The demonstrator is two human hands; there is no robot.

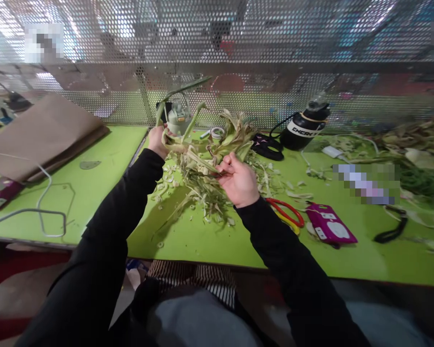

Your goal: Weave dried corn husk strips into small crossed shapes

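Note:
My left hand [157, 140] is closed round the base of a bunch of pale green leafy stalks [206, 149], held above the green table [94, 193]. My right hand [238, 180] pinches a strip of the same leaves near the middle of the bunch. Long leaves curl up and back from the left hand. Cut scraps and husk pieces [198, 202] lie scattered on the table below both hands. Both arms wear black sleeves.
Red-handled scissors [287, 212] and a magenta packet [329, 226] lie right of my right hand. A black bottle [304, 127] and a small grey device [177, 118] stand at the back by the perforated metal screen. Brown paper [47, 135] and a wire [43, 212] lie left; more leaves [415, 144] far right.

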